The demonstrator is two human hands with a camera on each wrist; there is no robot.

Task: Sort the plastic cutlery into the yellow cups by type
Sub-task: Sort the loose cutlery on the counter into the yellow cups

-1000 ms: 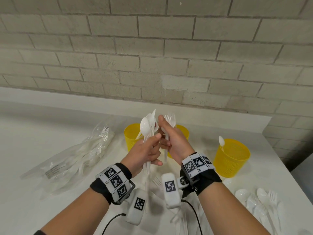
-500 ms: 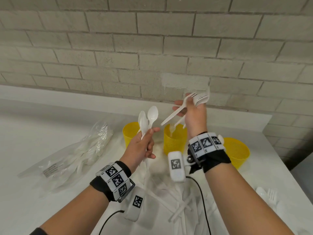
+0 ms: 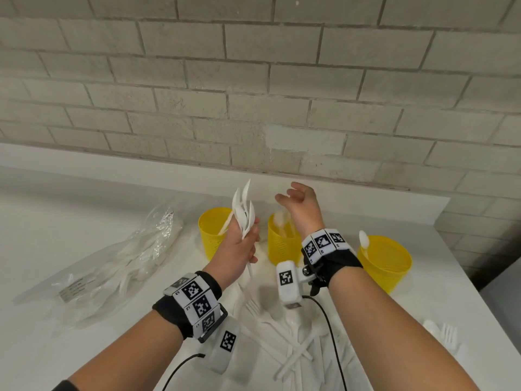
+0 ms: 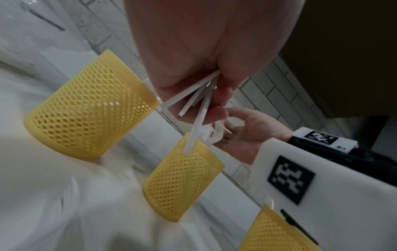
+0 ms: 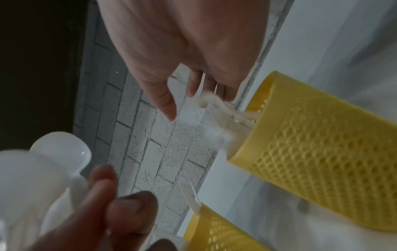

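Observation:
My left hand (image 3: 245, 237) grips a bundle of white plastic spoons (image 3: 243, 210) by the handles, bowls up, between the left yellow cup (image 3: 212, 235) and the middle yellow cup (image 3: 282, 248). My right hand (image 3: 294, 195) hovers open over the middle cup, holding nothing. Blurred white forks (image 3: 280, 219) are dropping into that cup. The right wrist view shows the forks (image 5: 225, 110) just below the spread fingers (image 5: 169, 103), at the rim of the mesh cup (image 5: 322, 152). The right yellow cup (image 3: 384, 262) holds one spoon (image 3: 363, 241). The left wrist view shows the gripped handles (image 4: 199, 96).
A loose pile of white cutlery (image 3: 296, 342) lies on the white table between my forearms. More pieces (image 3: 444, 334) lie near the right edge. A clear plastic bag (image 3: 112, 266) with cutlery lies at the left. A brick wall stands behind the cups.
My right hand pulled the forks away from the left hand's bundle, raised them over the middle cup and let go. The left hand kept its spoons and tilted slightly.

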